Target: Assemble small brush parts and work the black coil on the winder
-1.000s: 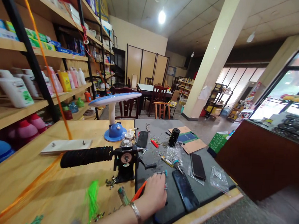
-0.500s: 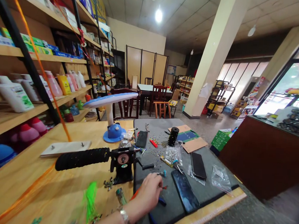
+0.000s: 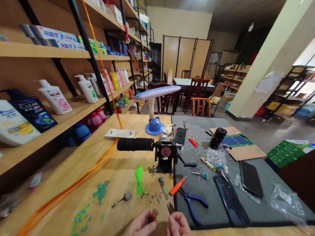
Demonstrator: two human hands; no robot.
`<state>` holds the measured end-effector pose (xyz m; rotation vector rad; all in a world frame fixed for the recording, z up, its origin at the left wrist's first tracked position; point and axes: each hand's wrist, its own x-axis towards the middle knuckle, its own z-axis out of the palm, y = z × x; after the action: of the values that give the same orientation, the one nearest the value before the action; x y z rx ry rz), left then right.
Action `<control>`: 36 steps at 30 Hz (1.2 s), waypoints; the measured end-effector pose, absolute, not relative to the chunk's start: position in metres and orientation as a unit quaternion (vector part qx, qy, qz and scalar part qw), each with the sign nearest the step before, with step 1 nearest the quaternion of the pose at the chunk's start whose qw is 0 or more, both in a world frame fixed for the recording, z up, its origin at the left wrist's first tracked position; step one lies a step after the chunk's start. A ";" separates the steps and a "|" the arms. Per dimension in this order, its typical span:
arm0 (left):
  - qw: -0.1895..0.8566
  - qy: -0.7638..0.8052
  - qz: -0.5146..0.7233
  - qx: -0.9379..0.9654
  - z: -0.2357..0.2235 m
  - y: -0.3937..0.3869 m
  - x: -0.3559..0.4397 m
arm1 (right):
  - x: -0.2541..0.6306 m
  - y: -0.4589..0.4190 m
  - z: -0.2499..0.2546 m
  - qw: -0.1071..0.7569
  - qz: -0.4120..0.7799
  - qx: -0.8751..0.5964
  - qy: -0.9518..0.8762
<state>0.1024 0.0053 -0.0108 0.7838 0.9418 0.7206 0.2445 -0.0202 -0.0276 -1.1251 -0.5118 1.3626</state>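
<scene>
My left hand (image 3: 141, 227) is closed at the bottom edge, fingertips pinched round a small thing with an orange-red part (image 3: 154, 214), too blurred to name. Beside it, my right hand (image 3: 179, 228) grips a dark two-pronged tool (image 3: 171, 208), its tips pointing up and left; the hand hides the rest. The hands are slightly apart. Just beyond them lie a small clear tube (image 3: 163, 187), an orange pointed tool (image 3: 178, 186) and loose small metal pieces (image 3: 155, 197). Blue-handled pliers (image 3: 193, 204) lie spread on the grey mat to the right.
A black hand-cranked device (image 3: 166, 157) with a thick black roll (image 3: 135, 144) stands ahead. Bright green strands (image 3: 138, 180), teal beads (image 3: 100, 191) and orange cords (image 3: 91, 172) lie leftward. Phones (image 3: 231, 201) and plastic bags (image 3: 287, 204) rest on the mat (image 3: 207, 219). A blue lamp (image 3: 155, 126) stands behind.
The view has swung left. One hand was reaching over the mat near the pliers; now both hands are together at the front edge, each holding something.
</scene>
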 end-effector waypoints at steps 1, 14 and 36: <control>0.750 0.441 0.339 0.358 -0.014 0.002 0.100 | 0.240 -0.022 -0.028 0.601 0.591 -0.488 -0.228; 0.694 0.465 0.350 0.424 0.007 -0.010 0.082 | 0.219 -0.035 -0.036 0.556 0.596 -0.508 -0.278; 0.727 0.478 0.333 0.363 -0.012 -0.021 0.094 | 0.216 -0.040 -0.054 0.527 0.649 -0.483 -0.261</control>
<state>0.0941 -0.0209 -0.0122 0.8002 1.0528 0.7337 0.2163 -0.0404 -0.0536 -1.1538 -0.6246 1.5509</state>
